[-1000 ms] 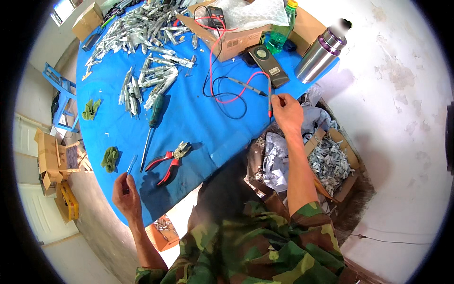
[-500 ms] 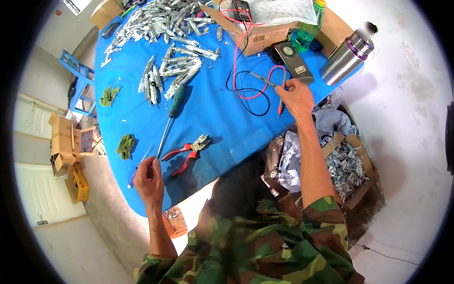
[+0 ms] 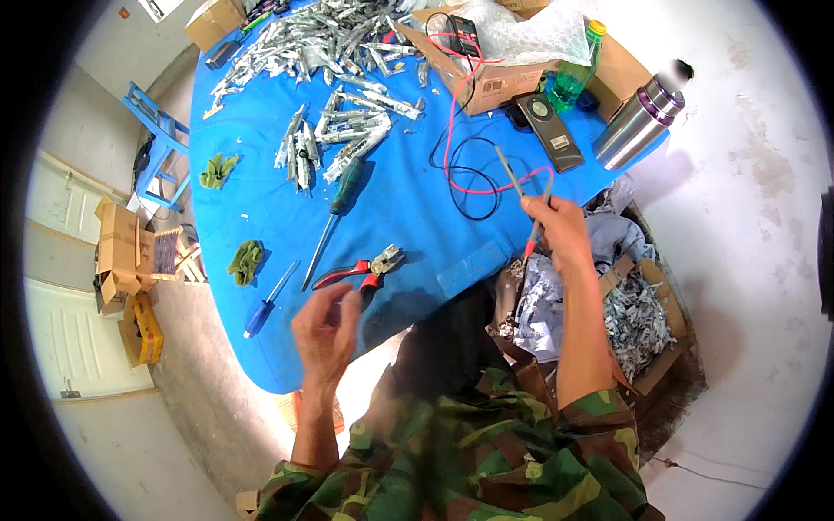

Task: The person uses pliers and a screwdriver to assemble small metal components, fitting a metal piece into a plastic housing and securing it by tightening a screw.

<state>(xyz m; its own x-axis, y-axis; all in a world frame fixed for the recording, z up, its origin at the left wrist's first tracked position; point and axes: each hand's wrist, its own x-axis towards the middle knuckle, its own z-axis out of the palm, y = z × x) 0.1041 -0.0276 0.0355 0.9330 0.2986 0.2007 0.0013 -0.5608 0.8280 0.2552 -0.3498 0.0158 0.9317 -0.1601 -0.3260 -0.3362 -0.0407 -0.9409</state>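
Observation:
My right hand (image 3: pixel 565 230), closed, grips a pair of multimeter test probes. One grey probe (image 3: pixel 508 168) points up and left from the fingers; the red-tipped probe (image 3: pixel 531 246) hangs below them. A red lead (image 3: pixel 449 143) and a black lead (image 3: pixel 473 215) loop across the blue cloth toward a multimeter (image 3: pixel 465 36) at the cardboard box. Left of centre, my left hand (image 3: pixel 327 334) hovers over the table's near edge, fingers loosely curled, thumb apart, with nothing visible in it. Just beyond it lie red-handled pliers (image 3: pixel 382 262), partly hidden by the fingers.
A green-handled screwdriver (image 3: pixel 346 189), a small blue screwdriver (image 3: pixel 262 314) and green rags (image 3: pixel 247 262) lie on the cloth. Behind are piled metallic strips (image 3: pixel 330 43). A steel flask (image 3: pixel 638 122), green bottle (image 3: pixel 575 74) and dark rectangular device (image 3: pixel 552 135) stand right; a scrap-filled carton (image 3: pixel 638 317) sits below.
My left hand has moved right, away from the small blue screwdriver and toward the pliers. My right hand has drawn slightly nearer, still gripping the probes. The whole view has shifted a little.

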